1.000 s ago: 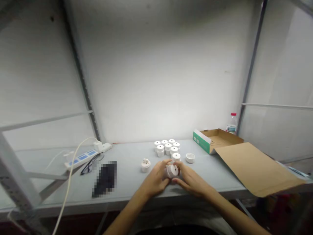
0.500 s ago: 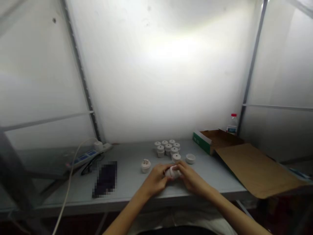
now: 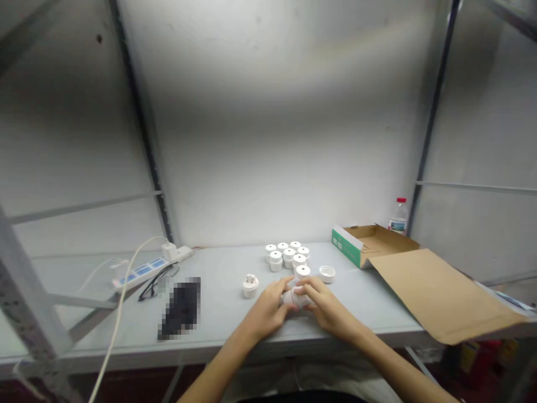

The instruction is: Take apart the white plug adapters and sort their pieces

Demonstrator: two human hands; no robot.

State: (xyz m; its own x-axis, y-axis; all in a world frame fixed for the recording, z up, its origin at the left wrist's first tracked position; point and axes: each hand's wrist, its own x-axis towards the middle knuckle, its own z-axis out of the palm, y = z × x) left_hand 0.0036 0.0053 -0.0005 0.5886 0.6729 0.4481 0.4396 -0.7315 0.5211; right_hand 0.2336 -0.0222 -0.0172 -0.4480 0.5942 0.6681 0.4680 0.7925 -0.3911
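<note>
My left hand and my right hand are both closed on a white round plastic piece near the table's front edge. It lies tilted on its side, partly covered by my fingers. Just behind it stands a cluster of white round plastic units, each with a small dark hole in its top. To the left sits a white round unit with small upright prongs, like a plug. On the right, a shallow white plastic ring or cup lies open side up.
A green and brown cardboard box lies open at the right, its flap reaching over the front edge. Behind it stands a red-capped bottle. At left are a power strip, a white cable, glasses and a pixelated dark item.
Both hands stay almost in place around the white plastic piece, which shows a little more between my fingers. The back wall looks darker and the table brighter.
</note>
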